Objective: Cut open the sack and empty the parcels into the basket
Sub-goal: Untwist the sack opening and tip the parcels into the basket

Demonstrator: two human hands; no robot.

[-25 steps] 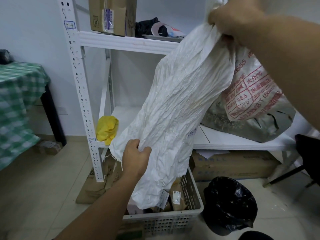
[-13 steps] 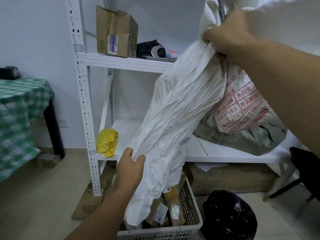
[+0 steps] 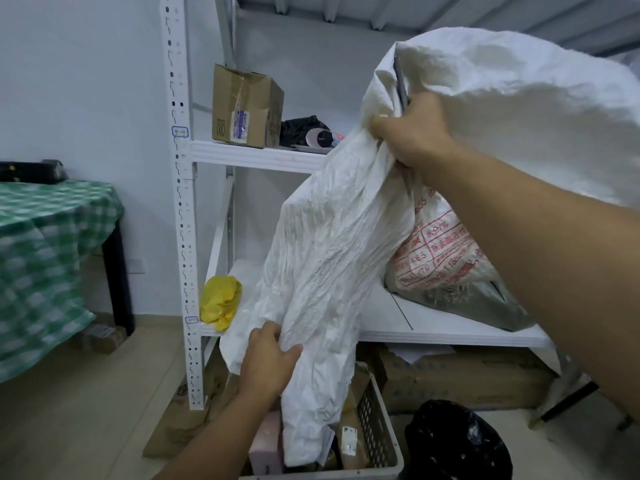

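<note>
White sack held slantwise over the basket.

Clenched at its bunched upper part by the right hand, fingers curled tight into the cloth, a thin grey strip caught under them and standing above the knuckles; pinched lower down by the left hand, thumb and fingers closed on a fold; lower end down inside the basket, just below the left hand; packed in beside it, brown parcels with white labels too small to read, and a pink box under the left wrist; behind the right forearm, on the shelf, a second sack printed in red with "≤6.5" and "≤7.0" in ruled boxes; left of the right hand, a cardboard box, its blue-and-white label unreadable.
</note>
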